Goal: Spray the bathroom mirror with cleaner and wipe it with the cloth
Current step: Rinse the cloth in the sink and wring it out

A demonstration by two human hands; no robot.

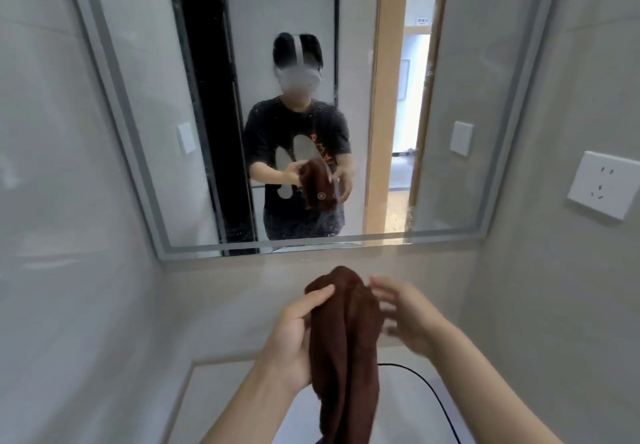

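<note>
A large framed bathroom mirror (145, 104) fills the wall ahead, with fine specks on its glass over the reflected person. Below it, a brown cloth (343, 339) hangs bunched in front of me. My left hand (294, 332) grips its left side, thumb pressed near the top. My right hand (405, 319) is blurred just right of the cloth, fingers spread, at or just off its edge. No spray bottle is in view.
A white counter (214, 405) lies below my arms, with a thin black cable (429, 388) curving across it. A white wall socket (604, 185) sits on the right wall. Grey tiled walls close in on both sides.
</note>
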